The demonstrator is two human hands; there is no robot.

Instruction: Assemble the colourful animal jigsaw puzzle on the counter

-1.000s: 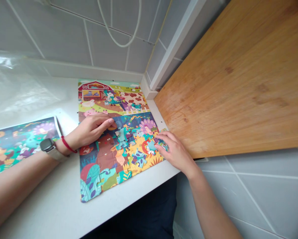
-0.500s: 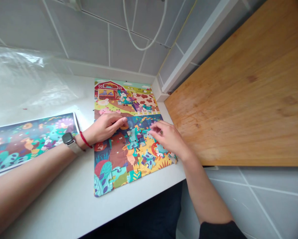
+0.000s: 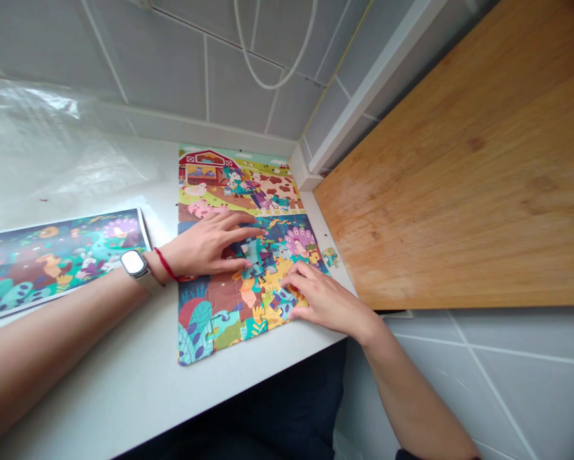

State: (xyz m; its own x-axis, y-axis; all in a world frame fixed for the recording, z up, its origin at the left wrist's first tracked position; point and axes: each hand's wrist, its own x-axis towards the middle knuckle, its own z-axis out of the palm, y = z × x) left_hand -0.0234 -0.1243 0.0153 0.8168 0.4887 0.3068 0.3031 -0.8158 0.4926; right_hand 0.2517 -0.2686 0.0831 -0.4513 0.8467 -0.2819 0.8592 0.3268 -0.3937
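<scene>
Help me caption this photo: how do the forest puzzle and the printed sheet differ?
The forest puzzle has piece seams; the printed sheet shows none. Loose pieces lie on the puzzle; none are visible on the sheet. The sheet has white margins; the puzzle doesn't. Both show a purple peacock.

Your colourful animal jigsaw puzzle point(image 3: 226, 291) lies flat before you, interlocked at left, loose blue-patterned pieces point(image 3: 283, 302) on its right half, another piece point(image 3: 331, 257) just beside its right edge.
</scene>
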